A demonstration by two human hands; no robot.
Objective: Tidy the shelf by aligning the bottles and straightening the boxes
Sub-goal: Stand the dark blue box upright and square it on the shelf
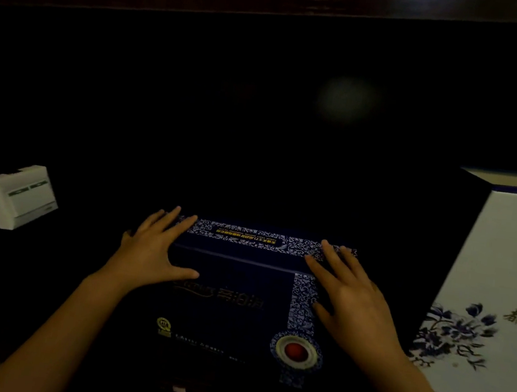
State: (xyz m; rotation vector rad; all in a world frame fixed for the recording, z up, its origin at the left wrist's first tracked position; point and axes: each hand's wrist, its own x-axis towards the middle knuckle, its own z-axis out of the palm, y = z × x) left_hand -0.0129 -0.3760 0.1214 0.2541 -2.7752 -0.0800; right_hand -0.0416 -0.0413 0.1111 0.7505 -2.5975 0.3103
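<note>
- The shelf recess is very dark; I make out only a wooden edge above.
- The dark blue box sits centred, long axis running left to right.
- My left hand and right hand lie flat, fingers spread, pressing its two ends, gripping nothing.
- The white floral box stands just right of it; a white wall switch well left.

The dark blue box carries large Chinese characters on its face, too dim to read; its top strip bears small yellow Chinese print, upside down and illegible; the white floral box shows one readable character, 都.
</note>
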